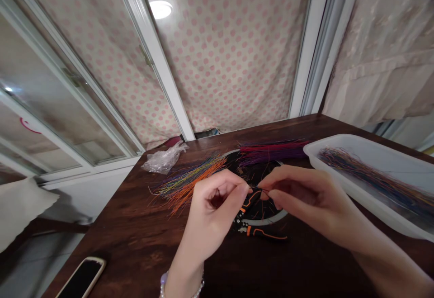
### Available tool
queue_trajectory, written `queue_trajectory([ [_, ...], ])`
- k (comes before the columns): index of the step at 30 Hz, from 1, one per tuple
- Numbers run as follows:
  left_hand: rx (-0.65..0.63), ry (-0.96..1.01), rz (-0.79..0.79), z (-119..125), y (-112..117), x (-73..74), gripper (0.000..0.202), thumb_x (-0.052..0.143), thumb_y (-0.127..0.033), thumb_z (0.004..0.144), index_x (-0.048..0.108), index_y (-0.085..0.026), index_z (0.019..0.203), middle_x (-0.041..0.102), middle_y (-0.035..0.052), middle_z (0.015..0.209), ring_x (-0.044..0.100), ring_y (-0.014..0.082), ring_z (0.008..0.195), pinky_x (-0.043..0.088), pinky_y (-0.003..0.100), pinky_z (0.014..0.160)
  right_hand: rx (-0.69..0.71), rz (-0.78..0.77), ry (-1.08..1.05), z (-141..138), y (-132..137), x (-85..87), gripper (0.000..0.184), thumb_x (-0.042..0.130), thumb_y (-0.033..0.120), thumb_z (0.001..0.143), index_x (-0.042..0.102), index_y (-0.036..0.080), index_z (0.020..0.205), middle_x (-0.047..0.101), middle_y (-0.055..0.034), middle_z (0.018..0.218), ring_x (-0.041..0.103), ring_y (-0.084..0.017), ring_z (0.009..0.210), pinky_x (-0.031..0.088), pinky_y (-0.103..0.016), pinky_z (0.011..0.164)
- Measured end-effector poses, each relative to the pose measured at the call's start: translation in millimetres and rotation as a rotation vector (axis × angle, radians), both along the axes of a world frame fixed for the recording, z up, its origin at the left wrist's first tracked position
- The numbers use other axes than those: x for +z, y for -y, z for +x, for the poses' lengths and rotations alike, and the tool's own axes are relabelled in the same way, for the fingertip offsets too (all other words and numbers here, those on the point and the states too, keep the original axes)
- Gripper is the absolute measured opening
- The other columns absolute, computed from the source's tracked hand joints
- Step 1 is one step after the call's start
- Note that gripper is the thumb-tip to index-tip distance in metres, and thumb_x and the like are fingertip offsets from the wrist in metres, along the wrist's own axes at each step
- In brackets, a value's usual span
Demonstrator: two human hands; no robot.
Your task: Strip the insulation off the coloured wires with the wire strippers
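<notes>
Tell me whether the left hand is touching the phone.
Apart: the head view shows brown tabletop between the left hand and the phone.

No words, numbers or signs can be read here, not on the phone (82, 279), the pliers (268, 234), the white box (389, 153) or the plastic bag (165, 158).

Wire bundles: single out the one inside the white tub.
The blue-orange bundle, far right; the orange-yellow bundle and red-purple bundle lie outside the white tub.
</notes>
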State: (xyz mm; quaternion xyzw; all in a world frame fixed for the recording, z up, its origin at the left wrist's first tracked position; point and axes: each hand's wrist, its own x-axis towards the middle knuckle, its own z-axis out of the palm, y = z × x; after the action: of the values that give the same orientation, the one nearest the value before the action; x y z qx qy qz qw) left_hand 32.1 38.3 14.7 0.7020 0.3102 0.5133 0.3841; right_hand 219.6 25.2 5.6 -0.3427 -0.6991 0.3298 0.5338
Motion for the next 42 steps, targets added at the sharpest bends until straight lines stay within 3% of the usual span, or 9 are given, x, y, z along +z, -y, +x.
queue_trajectory([
  [3,-0.003,-0.049,0.055,-1.3,0.8,1.0,0.022,0.062,-0.022,0.089,0.066,-0.017,0.067,0.048,-0.0025,0.054,0.038,0.0085,0.049,0.031,0.021,0.042,0.220,-0.298,-0.156,3.8,-4.4,0.4,0.027,0.066,0.043,0.089,0.074,0.018,0.081,0.069,-0.0030,0.067,0.055,-0.008,0.051,0.045,-0.019,0.047],
  [7,-0.034,-0.100,0.076,-2.3,2.2,5.7,0.021,0.060,-0.019,0.088,0.067,-0.017,0.068,0.054,-0.0008,0.055,0.041,0.0086,0.048,0.032,0.022,0.042,0.461,-0.518,-0.282,6.0,-11.7,-2.5,0.030,0.078,0.047,0.079,0.073,0.018,0.080,0.065,-0.0005,0.063,0.046,-0.006,0.048,0.038,-0.019,0.045],
  [11,-0.067,-0.130,0.059,-2.8,4.3,9.5,0.021,0.060,-0.018,0.087,0.068,-0.016,0.069,0.057,0.0002,0.055,0.043,0.0089,0.048,0.033,0.023,0.043,0.596,-0.585,-0.331,6.9,-15.9,-7.3,0.026,0.083,0.044,0.074,0.075,0.020,0.081,0.065,0.0020,0.062,0.044,-0.005,0.048,0.037,-0.018,0.047],
  [15,-0.086,-0.134,0.038,-1.9,5.8,9.4,0.021,0.060,-0.019,0.088,0.069,-0.016,0.069,0.058,0.0007,0.055,0.044,0.0093,0.048,0.034,0.023,0.044,0.572,-0.549,-0.255,9.1,-15.3,-7.8,0.023,0.083,0.043,0.073,0.076,0.023,0.080,0.066,0.0020,0.063,0.047,-0.005,0.049,0.039,-0.017,0.047],
  [23,-0.089,-0.113,-0.075,-0.5,5.3,8.3,0.023,0.060,-0.023,0.087,0.066,-0.017,0.065,0.049,-0.0019,0.054,0.037,0.0091,0.049,0.029,0.024,0.044,0.031,-0.090,0.127,8.0,4.2,7.1,0.013,0.075,0.018,0.078,0.071,0.023,0.067,0.065,0.0044,0.058,0.058,-0.009,0.052,0.045,-0.017,0.048],
  [30,-0.105,0.026,-0.285,1.3,3.3,-0.4,0.022,0.062,-0.024,0.085,0.064,-0.017,0.064,0.038,-0.0062,0.049,0.026,0.0061,0.045,0.019,0.023,0.043,-0.241,0.639,0.427,14.0,7.8,-10.1,0.021,0.061,0.004,0.090,0.068,0.020,0.102,0.071,-0.0032,0.089,0.067,-0.014,0.077,0.056,-0.025,0.067],
  [34,-0.129,0.067,-0.430,4.1,0.7,-0.1,0.027,0.062,-0.033,0.086,0.061,-0.017,0.065,0.026,-0.0106,0.043,0.015,0.0048,0.040,0.010,0.023,0.040,-0.310,0.825,0.507,18.2,7.4,-16.5,0.025,0.062,0.001,0.088,0.068,0.012,0.109,0.069,-0.0081,0.092,0.065,-0.018,0.078,0.055,-0.030,0.068],
  [38,0.050,-0.050,-0.176,10.5,2.5,0.9,0.034,0.060,-0.029,0.088,0.051,-0.017,0.057,0.033,-0.0093,0.045,0.023,0.0043,0.042,0.018,0.020,0.040,-0.374,0.852,0.486,16.2,6.9,-13.6,0.025,0.065,-0.002,0.085,0.068,0.010,0.107,0.068,-0.0083,0.092,0.065,-0.017,0.079,0.056,-0.030,0.070],
  [42,0.364,-0.234,0.393,15.0,5.8,-4.4,0.016,0.064,-0.015,0.088,0.059,-0.017,0.073,0.036,-0.0110,0.048,0.032,0.0039,0.041,0.026,0.018,0.039,-0.453,0.833,0.477,11.0,3.7,-8.8,0.020,0.066,-0.003,0.084,0.068,0.013,0.097,0.068,-0.0053,0.085,0.065,-0.014,0.075,0.055,-0.026,0.070],
])
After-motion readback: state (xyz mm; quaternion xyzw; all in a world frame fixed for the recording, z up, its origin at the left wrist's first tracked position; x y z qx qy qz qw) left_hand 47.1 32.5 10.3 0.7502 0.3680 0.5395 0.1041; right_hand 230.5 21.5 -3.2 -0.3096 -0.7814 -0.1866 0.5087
